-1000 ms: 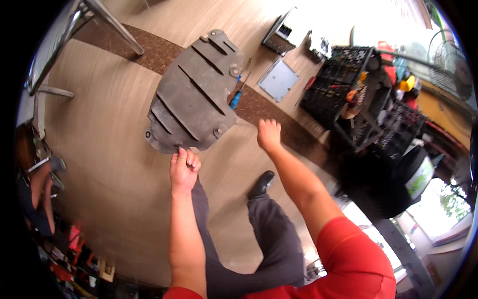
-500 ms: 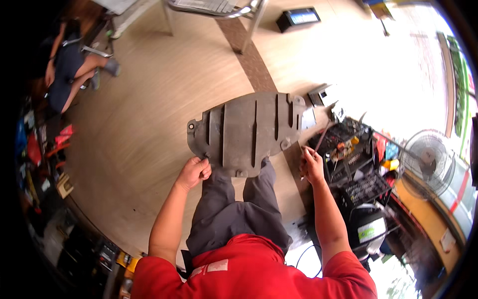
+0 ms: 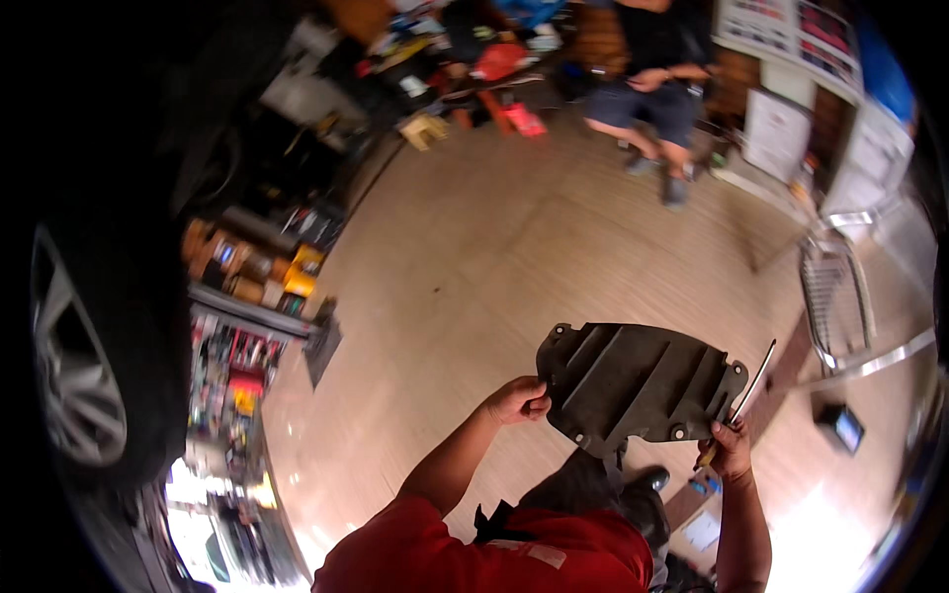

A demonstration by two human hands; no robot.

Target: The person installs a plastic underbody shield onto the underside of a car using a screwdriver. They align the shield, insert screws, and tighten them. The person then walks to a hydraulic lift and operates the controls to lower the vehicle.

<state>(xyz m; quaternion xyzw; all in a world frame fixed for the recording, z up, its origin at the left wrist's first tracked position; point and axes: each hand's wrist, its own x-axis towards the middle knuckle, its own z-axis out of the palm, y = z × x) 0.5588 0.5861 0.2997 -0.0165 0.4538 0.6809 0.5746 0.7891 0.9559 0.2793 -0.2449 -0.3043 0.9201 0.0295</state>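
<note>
In front of my body hangs a dark grey plastic splash shield, ribbed, with round mounting holes along its rim. My left hand is closed on its left edge, thumb and fingers pinching it. At the lower right corner, my right hand is closed round a screwdriver. Its long thin shaft points up past the shield, and a yellowish handle end shows below the fist. That fist meets the shield's corner; whether it also grips the shield I cannot tell.
A car wheel stands at the far left, beside shelves with boxes. Ahead, a person sits near cluttered goods. A metal-framed chair and a small black box are on the right of the tiled floor.
My view and body have turned left, bringing the wheel and shelves into sight. The shield has come along, tilted, and my right hand now meets its corner, screwdriver still in the fist.
</note>
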